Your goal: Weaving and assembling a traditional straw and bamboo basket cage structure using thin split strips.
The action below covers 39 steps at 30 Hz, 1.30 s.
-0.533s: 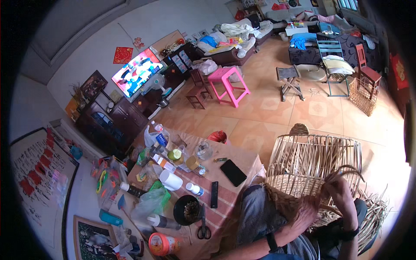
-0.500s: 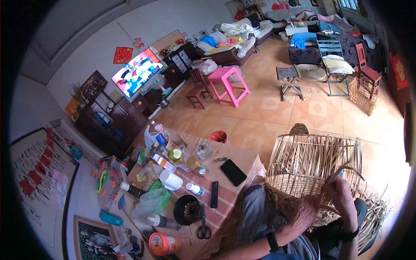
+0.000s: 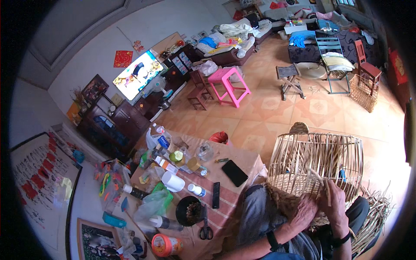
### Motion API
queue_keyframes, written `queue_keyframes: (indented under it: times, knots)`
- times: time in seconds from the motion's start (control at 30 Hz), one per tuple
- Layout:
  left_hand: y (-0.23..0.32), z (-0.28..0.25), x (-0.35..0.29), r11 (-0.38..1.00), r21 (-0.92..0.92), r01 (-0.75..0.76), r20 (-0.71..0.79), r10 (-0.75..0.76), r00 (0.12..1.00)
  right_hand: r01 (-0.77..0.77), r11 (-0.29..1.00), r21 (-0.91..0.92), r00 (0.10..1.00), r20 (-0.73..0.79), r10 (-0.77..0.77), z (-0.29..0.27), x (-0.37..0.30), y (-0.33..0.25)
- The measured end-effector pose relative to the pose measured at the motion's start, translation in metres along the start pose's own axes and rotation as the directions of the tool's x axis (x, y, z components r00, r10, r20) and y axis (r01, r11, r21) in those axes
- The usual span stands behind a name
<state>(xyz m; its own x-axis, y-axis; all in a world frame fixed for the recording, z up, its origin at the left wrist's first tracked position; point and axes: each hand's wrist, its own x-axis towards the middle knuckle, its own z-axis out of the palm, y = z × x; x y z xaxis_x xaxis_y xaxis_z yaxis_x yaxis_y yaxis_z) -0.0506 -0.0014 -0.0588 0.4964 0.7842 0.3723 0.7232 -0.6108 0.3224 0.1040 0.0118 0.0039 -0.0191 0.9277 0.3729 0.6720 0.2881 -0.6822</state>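
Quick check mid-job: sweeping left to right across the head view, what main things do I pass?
Framed calligraphy panel → television → black bowl → black remote control → smartphone → woven basket → pile of loose strips.

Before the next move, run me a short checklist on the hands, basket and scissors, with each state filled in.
1. Left hand at the basket: ok, against its near side.
2. Right hand near the strip: ok, close beside the left hand.
3. Secure pinch on the strip: cannot tell, fingertips overlap there.
4. Scissors clear of both hands: ok, on the table beside the black bowl.
5. Basket's support underneath: cannot tell, hidden.
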Motion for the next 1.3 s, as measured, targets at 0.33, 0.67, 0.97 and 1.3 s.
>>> queue_keyframes:
  times: [0.33,0.67,0.97,1.3]
  knots:
    - [0.004,-0.021,0.011,0.997,-0.062,-0.05,-0.075,0.046,0.996,-0.398,0.673,0.624,0.876,0.041,0.48,-0.022,-0.036,0.008]
    - [-0.002,-0.01,0.013,0.958,-0.285,-0.011,-0.026,0.003,1.0,-0.466,0.72,0.514,0.881,0.196,0.431,-0.033,-0.051,0.001]
    - [0.001,-0.03,0.016,0.919,-0.394,0.024,-0.022,-0.036,0.999,-0.308,0.817,0.488,0.929,-0.03,0.368,-0.062,-0.019,0.047]
    - [-0.001,-0.024,0.017,0.906,-0.422,0.036,-0.035,-0.056,0.998,-0.578,0.543,0.609,0.804,0.313,0.506,-0.022,-0.121,0.028]
